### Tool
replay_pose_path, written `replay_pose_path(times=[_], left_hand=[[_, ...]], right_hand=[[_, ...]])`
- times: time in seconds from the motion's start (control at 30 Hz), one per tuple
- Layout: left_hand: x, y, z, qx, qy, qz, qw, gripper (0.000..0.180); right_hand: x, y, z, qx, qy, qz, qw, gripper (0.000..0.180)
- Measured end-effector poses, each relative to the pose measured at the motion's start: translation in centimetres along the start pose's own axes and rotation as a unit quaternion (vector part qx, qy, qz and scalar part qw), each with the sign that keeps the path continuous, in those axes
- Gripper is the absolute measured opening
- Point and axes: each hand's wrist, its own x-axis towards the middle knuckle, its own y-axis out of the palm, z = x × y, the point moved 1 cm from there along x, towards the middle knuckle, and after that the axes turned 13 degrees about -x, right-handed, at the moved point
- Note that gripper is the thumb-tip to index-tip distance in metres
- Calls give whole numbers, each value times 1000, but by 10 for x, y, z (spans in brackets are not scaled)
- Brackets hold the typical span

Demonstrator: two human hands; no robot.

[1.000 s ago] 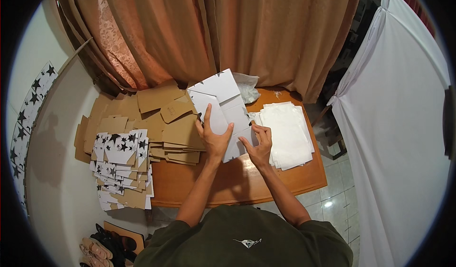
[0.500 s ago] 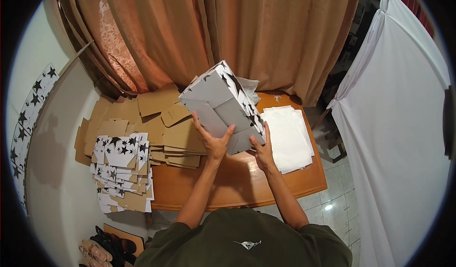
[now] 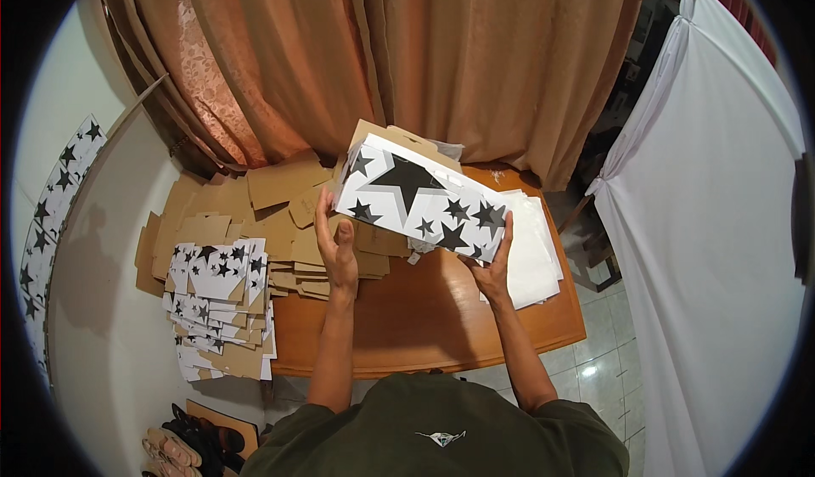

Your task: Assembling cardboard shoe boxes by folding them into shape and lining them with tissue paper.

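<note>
One white rectangular cardboard box with black stars [image 3: 407, 193] tilts above a glossy brown wooden table [image 3: 399, 324], its ends gripped by the bare left hand [image 3: 337, 252] and the bare right hand [image 3: 492, 272]. Left of the box, flat brown cardboard blanks [image 3: 280, 187] overlap beside a ragged stack of star-printed white cardboard pieces [image 3: 212, 275]; right of it, thin white paper sheets [image 3: 536, 252] lie piled, partly hidden by it and the right hand; beyond it, pleated brown fabric curtains [image 3: 484, 61] hang
</note>
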Motion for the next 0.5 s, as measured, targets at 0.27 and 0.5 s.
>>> replay_pose_path(times=[0.27,0.5], left_hand=[[-7,-25,21,-93,-94,55,990,62],[-28,-53,34,-8,-144,94,985,68]], right_hand=[[14,-27,-25,-15,-21,42,999,134],[9,-45,-57,157,35,5,987,82]])
